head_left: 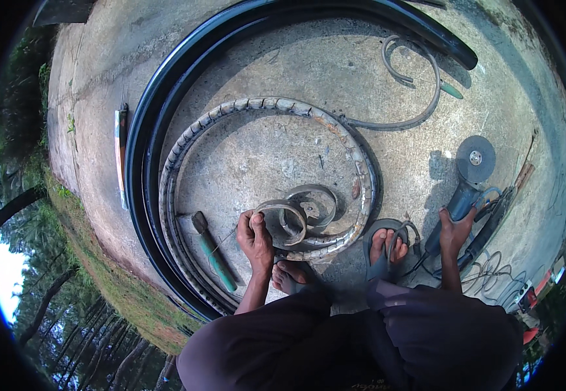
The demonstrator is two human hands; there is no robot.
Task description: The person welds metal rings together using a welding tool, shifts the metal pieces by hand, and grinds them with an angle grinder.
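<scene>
My left hand [255, 238] is closed, thumb against fingers, on the end of a grey-brown coiled strip [304, 225]. Two small loops of this coil show beside the hand, inside a large ring. That pale, scuffed ring [364, 186] has dark cuts across its band at close spacing and lies on the concrete. On the right side, my right hand [457, 229] is wrapped around the body of an angle grinder [463, 199]. The grinder's round grey disc [476, 159] points away from me. Whether the disc is spinning, I cannot tell.
Long black curved tubing [141, 153] arcs around the ring. A green-handled tool [216, 260] lies left of my left hand. Another strip [434, 98] curls at the upper right beside a green handle [452, 90]. Cables [491, 270] and my sandaled foot [387, 247] are near the grinder.
</scene>
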